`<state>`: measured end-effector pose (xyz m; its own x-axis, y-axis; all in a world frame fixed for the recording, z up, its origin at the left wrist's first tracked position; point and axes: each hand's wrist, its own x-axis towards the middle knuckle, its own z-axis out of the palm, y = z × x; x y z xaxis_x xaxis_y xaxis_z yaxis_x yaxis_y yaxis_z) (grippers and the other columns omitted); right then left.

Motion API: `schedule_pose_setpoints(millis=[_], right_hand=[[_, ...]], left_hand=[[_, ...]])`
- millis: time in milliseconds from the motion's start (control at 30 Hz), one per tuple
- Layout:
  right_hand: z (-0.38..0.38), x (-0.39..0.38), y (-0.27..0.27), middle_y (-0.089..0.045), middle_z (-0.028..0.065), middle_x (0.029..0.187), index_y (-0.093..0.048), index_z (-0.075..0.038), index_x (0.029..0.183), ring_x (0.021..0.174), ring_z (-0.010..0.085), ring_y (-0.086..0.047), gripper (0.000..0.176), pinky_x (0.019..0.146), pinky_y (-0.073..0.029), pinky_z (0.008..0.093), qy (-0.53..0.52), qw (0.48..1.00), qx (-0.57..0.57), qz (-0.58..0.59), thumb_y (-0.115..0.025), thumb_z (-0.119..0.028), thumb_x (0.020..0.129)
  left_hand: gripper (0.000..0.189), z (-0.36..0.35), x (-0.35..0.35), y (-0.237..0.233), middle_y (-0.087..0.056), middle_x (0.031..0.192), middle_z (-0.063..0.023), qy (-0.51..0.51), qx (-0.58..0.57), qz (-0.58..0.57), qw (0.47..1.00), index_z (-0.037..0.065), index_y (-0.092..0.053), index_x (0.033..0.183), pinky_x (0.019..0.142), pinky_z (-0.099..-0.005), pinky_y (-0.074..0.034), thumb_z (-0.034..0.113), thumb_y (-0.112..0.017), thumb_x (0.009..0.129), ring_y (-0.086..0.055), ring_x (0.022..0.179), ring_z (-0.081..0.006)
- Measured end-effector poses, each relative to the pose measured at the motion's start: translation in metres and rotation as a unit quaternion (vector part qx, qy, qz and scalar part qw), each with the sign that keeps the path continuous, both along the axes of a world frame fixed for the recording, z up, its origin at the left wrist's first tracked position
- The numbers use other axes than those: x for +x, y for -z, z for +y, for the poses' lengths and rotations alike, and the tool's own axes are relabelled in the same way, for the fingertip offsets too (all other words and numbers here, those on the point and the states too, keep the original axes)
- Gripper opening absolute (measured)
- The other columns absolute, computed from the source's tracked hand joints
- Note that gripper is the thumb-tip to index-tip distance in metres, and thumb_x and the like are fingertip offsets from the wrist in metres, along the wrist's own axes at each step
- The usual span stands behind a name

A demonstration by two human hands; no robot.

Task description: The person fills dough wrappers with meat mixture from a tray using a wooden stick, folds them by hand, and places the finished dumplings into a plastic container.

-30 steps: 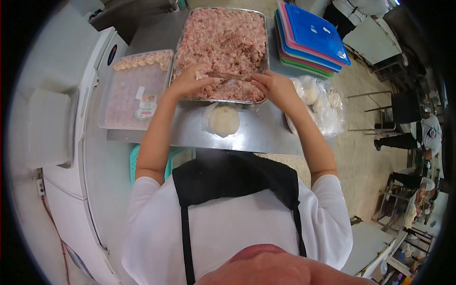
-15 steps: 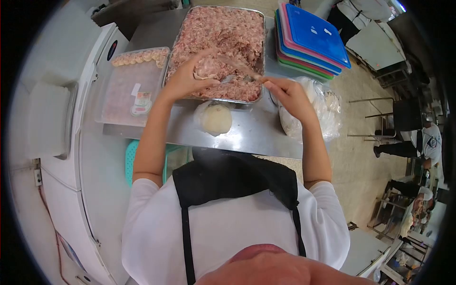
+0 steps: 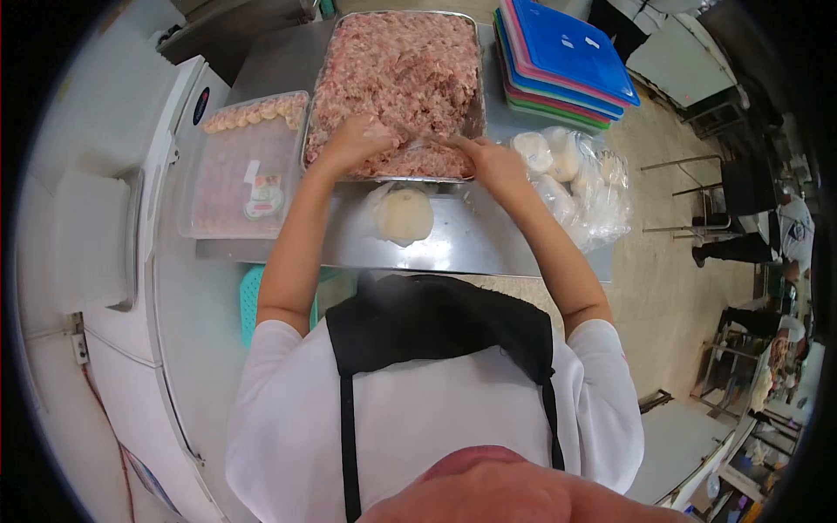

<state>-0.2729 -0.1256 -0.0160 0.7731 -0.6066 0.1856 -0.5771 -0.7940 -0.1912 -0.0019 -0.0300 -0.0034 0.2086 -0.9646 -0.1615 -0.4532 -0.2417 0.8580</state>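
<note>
My left hand (image 3: pixel 359 142) is curling over the near part of the meat (image 3: pixel 397 78) in the tray (image 3: pixel 307 144); what it grips, I cannot tell. My right hand (image 3: pixel 490 166) is closing on a thin tool (image 3: pixel 440 138) at the near right. Nearer me, round wrappers (image 3: pixel 404 215) are lying on the steel table (image 3: pixel 340 235); bagged ones (image 3: pixel 571 179) are sitting right, a lidded box (image 3: pixel 244 179) left.

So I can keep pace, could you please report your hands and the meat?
Left hand over the minced meat, grip unclear. Right hand holding a thin tool at the meat. Meat fills most of metal tray. Nothing seen blocking either hand.
</note>
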Motion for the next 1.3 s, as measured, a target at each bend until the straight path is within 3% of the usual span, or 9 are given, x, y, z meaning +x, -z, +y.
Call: schedule_pose_setpoints(millis=[133,267,367,500,633,833,1033,1167,1300], right_hand=[[-0.008,-0.014,-0.016,-0.065,0.0156,0.086,-0.069,-0.010,0.100,0.081,0.0339,-0.063,0.024,0.070,-0.049,0.0435,0.064,0.990,0.032,0.118,-0.053,-0.025,0.092],[0.021,-0.010,-0.071,-0.066,0.0184,0.089,-0.068,-0.007,0.106,0.082,0.0347,-0.064,0.029,0.071,-0.049,0.0408,0.085,0.974,0.144,-0.151,-0.055,-0.028,0.092],[0.058,0.023,-0.099,-0.067,0.0178,0.093,-0.068,-0.007,0.106,0.082,0.0354,-0.063,0.027,0.073,-0.049,0.0392,-0.033,0.930,0.289,-0.225,-0.059,-0.026,0.090],[0.069,0.067,-0.063,-0.068,0.0150,0.087,-0.069,-0.008,0.103,0.079,0.0334,-0.063,0.023,0.071,-0.050,0.0376,-0.100,0.953,0.172,-0.227,-0.061,-0.025,0.089],[0.107,0.086,-0.112,-0.063,0.0084,0.081,-0.067,-0.015,0.104,0.072,0.0305,-0.063,0.022,0.060,-0.050,0.0408,0.012,0.989,-0.071,-0.127,-0.063,-0.028,0.086],[0.123,0.110,-0.122,-0.063,0.0122,0.085,-0.066,-0.006,0.105,0.074,0.0323,-0.061,0.022,0.064,-0.050,0.0386,0.014,0.989,-0.012,-0.145,-0.062,-0.020,0.089],[0.145,0.143,-0.094,-0.066,0.0126,0.090,-0.067,-0.011,0.105,0.079,0.0337,-0.063,0.022,0.067,-0.050,0.0402,-0.006,0.990,0.020,-0.138,-0.059,-0.026,0.090],[0.140,0.140,-0.080,-0.066,0.0176,0.096,-0.067,-0.009,0.107,0.083,0.0347,-0.063,0.023,0.072,-0.051,0.0373,-0.008,0.977,0.110,-0.180,-0.058,-0.023,0.091],[0.141,0.111,-0.058,-0.069,0.0106,0.094,-0.065,-0.002,0.109,0.084,0.0211,-0.064,0.028,0.073,-0.049,0.0327,0.066,0.939,0.194,-0.278,-0.059,-0.023,0.093]], left_hand=[[0.056,0.014,0.013,-0.011,-0.061,0.118,-0.0200,0.007,-0.155,-0.155,0.976,-0.002,-0.056,0.120,0.095,-0.0348,-0.044,0.024,-0.074,0.074,-0.058,0.110,-0.0283],[0.056,0.033,0.021,-0.057,-0.059,0.123,-0.0116,0.072,-0.234,-0.095,0.965,0.004,-0.055,0.125,0.098,-0.0326,-0.040,0.016,-0.074,0.074,-0.054,0.116,-0.0230],[0.049,0.040,0.039,-0.065,-0.062,0.114,-0.0091,0.126,-0.225,-0.054,0.965,0.003,-0.059,0.119,0.094,-0.0327,-0.043,0.013,-0.073,0.073,-0.057,0.106,-0.0221],[0.038,0.042,0.070,-0.058,-0.064,0.103,-0.0068,0.183,-0.213,-0.071,0.957,0.003,-0.063,0.108,0.088,-0.0316,-0.045,0.015,-0.073,0.073,-0.060,0.095,-0.0194],[0.039,0.054,0.090,-0.055,-0.063,0.105,-0.0087,0.131,-0.147,-0.037,0.980,0.004,-0.062,0.107,0.087,-0.0307,-0.046,0.019,-0.074,0.073,-0.059,0.095,-0.0174],[0.050,0.072,0.122,-0.056,-0.059,0.118,-0.0099,0.101,-0.158,-0.068,0.980,0.005,-0.061,0.114,0.080,-0.0283,-0.051,0.021,-0.080,0.071,-0.060,0.096,-0.0168],[0.049,0.087,0.146,-0.049,-0.064,0.105,-0.0072,0.132,-0.210,0.042,0.968,0.003,-0.062,0.109,0.080,-0.0301,-0.050,0.023,-0.082,0.069,-0.060,0.096,-0.0160],[0.048,0.085,0.171,-0.031,-0.061,0.094,-0.0034,0.090,-0.212,-0.072,0.970,0.002,-0.060,0.109,0.070,-0.0258,-0.048,0.016,-0.083,0.069,-0.056,0.079,-0.0090],[0.050,0.087,0.215,-0.001,-0.063,0.098,-0.0099,0.044,-0.126,-0.080,0.988,0.002,-0.061,0.109,0.076,-0.0301,-0.048,0.023,-0.081,0.068,-0.060,0.089,-0.0169]])
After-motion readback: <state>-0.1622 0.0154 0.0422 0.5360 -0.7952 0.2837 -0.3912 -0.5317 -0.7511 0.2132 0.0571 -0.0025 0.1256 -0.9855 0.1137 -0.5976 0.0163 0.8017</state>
